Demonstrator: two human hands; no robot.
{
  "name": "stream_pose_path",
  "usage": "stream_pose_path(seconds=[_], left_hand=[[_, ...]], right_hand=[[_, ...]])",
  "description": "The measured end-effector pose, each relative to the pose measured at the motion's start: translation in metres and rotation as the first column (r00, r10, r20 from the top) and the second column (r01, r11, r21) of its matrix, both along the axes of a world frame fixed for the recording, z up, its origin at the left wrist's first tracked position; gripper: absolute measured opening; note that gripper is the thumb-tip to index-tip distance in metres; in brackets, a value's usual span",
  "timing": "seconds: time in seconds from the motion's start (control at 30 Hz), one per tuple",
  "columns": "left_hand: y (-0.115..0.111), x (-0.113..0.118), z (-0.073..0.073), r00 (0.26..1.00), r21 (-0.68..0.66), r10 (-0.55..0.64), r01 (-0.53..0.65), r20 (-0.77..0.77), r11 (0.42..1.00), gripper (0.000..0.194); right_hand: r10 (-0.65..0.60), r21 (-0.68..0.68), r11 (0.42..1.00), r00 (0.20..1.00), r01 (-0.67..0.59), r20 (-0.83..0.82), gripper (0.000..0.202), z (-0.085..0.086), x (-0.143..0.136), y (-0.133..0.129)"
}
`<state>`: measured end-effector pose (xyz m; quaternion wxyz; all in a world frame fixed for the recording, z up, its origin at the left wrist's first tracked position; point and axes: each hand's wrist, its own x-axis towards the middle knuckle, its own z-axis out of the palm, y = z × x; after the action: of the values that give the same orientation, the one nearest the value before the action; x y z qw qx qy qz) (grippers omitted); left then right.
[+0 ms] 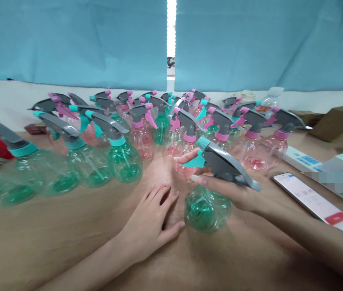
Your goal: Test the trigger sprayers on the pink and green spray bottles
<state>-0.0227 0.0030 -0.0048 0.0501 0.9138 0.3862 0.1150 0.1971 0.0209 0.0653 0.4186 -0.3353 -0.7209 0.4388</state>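
My right hand (228,188) is wrapped round the neck of a green spray bottle (206,212), its index finger by the turquoise trigger. The bottle has a grey spray head with a turquoise nozzle pointing left and is tilted slightly. Palm down on the wooden table (104,242), my left hand (147,220) lies with its fingers stretched out, holding nothing, just left of that bottle. Closest beyond my left hand stands another green spray bottle (125,161). A pink spray bottle (189,145) is partly hidden behind my right fingers.
Several green and pink spray bottles crowd the back and left of the table. On the right lie a phone (319,202) and a white power strip (303,159), with a brown cardboard box (336,123) behind. A blue curtain (68,44) hangs at the back.
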Motion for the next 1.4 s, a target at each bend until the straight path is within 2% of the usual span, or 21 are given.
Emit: stream_pose_path(seconds=[0.5,0.73,0.9,1.03,1.2,1.4], left_hand=[[0.0,0.0,0.0,1.0,-0.006,0.01,-0.01,0.016,1.0,0.055],[0.0,0.0,0.001,1.0,-0.015,0.01,-0.01,0.024,1.0,0.055],[-0.001,0.0,0.001,1.0,-0.017,0.012,-0.012,0.023,1.0,0.055],[-0.001,0.0,0.002,1.0,-0.018,0.017,-0.017,0.005,1.0,0.055],[0.0,0.001,0.001,1.0,-0.015,0.012,-0.012,-0.011,1.0,0.055],[0.001,0.0,0.0,1.0,-0.012,0.008,-0.009,-0.007,1.0,0.055]], right_hand=[[-0.048,0.009,0.999,0.998,0.048,-0.032,0.037,-0.001,-0.001,-0.003],[-0.056,-0.001,0.998,0.998,0.056,-0.022,0.027,0.0,-0.001,-0.004],[-0.057,0.044,0.997,0.998,0.057,-0.009,0.017,0.0,-0.001,-0.003],[-0.081,0.076,0.994,0.994,0.076,0.069,0.011,0.005,0.0,-0.003],[-0.109,0.13,0.988,0.974,0.084,0.2,0.018,0.01,0.005,-0.003],[-0.087,0.094,0.993,0.991,0.078,0.099,0.018,0.003,0.004,-0.003]])
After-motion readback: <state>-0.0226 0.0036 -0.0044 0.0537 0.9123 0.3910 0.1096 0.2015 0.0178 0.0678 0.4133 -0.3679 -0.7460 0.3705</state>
